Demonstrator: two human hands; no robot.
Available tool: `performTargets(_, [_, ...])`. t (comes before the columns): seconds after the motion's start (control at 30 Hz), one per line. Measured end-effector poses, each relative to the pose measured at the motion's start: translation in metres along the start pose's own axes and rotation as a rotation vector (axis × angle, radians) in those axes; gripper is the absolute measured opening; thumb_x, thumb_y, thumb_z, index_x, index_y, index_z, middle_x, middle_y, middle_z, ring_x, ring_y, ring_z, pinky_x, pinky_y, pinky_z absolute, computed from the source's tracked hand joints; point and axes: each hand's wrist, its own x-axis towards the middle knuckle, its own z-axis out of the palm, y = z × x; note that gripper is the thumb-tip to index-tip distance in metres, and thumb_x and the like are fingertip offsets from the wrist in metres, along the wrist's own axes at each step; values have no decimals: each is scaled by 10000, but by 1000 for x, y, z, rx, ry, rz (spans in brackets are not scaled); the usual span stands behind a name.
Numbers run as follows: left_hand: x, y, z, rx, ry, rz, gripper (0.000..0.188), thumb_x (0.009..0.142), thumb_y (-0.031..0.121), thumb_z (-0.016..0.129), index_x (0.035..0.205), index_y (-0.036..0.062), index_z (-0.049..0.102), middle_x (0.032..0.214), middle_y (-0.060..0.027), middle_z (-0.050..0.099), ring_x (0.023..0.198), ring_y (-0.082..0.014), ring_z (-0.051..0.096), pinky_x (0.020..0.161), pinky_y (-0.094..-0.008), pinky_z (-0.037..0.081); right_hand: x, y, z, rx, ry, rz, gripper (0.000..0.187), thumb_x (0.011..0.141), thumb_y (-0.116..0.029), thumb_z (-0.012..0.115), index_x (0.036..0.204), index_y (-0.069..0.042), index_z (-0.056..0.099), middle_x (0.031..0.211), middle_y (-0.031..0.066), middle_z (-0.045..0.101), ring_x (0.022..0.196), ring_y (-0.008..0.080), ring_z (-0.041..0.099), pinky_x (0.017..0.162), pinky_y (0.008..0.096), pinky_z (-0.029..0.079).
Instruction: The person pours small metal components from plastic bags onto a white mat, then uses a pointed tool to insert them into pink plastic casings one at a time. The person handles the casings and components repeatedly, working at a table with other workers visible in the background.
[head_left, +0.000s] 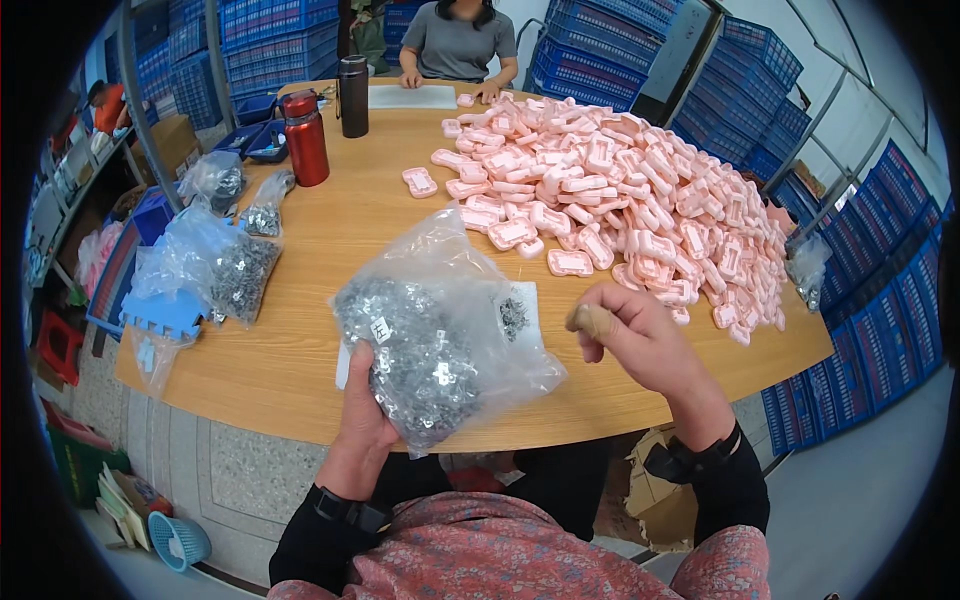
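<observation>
Left hand clasps the metal-filled bag; right of that bag, the right hand curls, whether pinching anything unclear.

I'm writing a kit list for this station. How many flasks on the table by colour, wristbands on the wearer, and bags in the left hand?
Red flask: 1
Dark flask: 1
Wristbands: 2
Bag in left hand: 1
Total: 5
</observation>
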Motion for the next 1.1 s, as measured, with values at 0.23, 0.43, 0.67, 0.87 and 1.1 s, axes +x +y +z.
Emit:
performTargets(0.23, [0,-7,-2,58,-19,27,756,942,526,584,1472,38,355,1413,-173,511,1273,-328,548,1065,-503,481,3,-14,30,-409,-68,-278,194,974,-204,638,953,-16,682,793,-23,622,684,69,556,623,255,468])
performTargets(0.43, [-1,-3,-7,79,39,49,733,944,503,589,1461,35,365,1398,-162,519,1262,-320,551,1060,-498,484,0,-6,8,-49,-50,-28,204,984,-229,628,928,-37,665,801,-25,621,661,53,552,586,223,438])
performTargets(0.67, [-3,-6,-1,50,35,38,715,934,463,616,1455,34,380,1387,-152,532,1251,-300,559,1052,-477,491,18,-9,17,-44,-18,50,292,994,-336,611,934,-52,647,805,-33,604,663,44,543,606,220,432])
performTargets(0.87, [-5,-11,2,131,24,38,706,924,439,635,1442,23,398,1367,-150,547,1234,-295,571,1053,-469,490,24,1,13,-56,-5,-37,286,977,-313,642,888,-42,663,735,-49,594,647,43,520,596,219,403])
performTargets(1.1, [-1,-10,19,56,3,-49,672,935,403,614,1440,17,396,1361,-162,553,1231,-290,579,1046,-468,498,20,-6,-1,-73,-114,-230,219,977,-209,622,1086,-25,671,1041,58,637,1040,138,571,910,278,439])
